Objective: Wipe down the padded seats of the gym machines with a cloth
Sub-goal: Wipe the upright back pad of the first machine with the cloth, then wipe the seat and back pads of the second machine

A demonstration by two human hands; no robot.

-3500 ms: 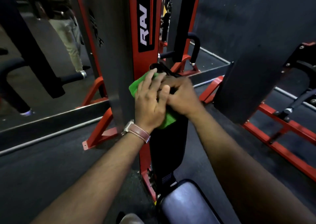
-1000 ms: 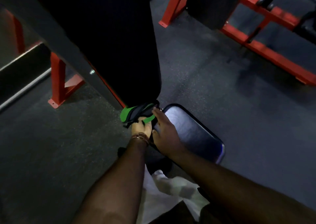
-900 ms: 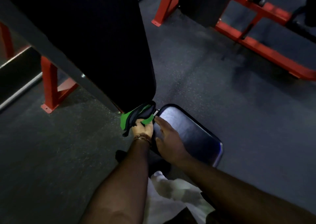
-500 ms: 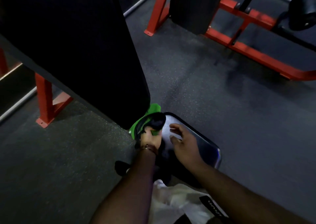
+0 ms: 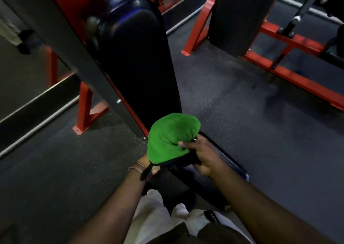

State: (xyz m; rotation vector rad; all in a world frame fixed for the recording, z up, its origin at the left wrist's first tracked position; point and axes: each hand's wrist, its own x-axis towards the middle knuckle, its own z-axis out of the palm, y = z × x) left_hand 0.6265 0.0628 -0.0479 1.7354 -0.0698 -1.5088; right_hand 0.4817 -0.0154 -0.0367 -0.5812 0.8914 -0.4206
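At the left of the frame a grey upright (image 5: 61, 44) and red frame (image 5: 85, 111) slant down to the floor (image 5: 242, 132); against them stands the long black back pad (image 5: 141, 61). Just below its lower end, at centre, sits the green cloth (image 5: 171, 137), draped like a cap over the left hand (image 5: 149, 166), whose grip is hidden under it, so I cannot tell how those fingers lie. Right of it, the right hand (image 5: 204, 156) pinches the cloth's lower black-trimmed edge, thumb on the green face. Under both hands the seat (image 5: 232, 161) shows only as a dark strip.

The cloth looks light, soft and limp; it will bunch unless spread, so I judge it best held flat under the palm, edge tucked.

0.5 s ago the cloth was a small wad in the left hand and the right hand lay flat on the seat; now the cloth is opened over the left hand and the right hand grips it.
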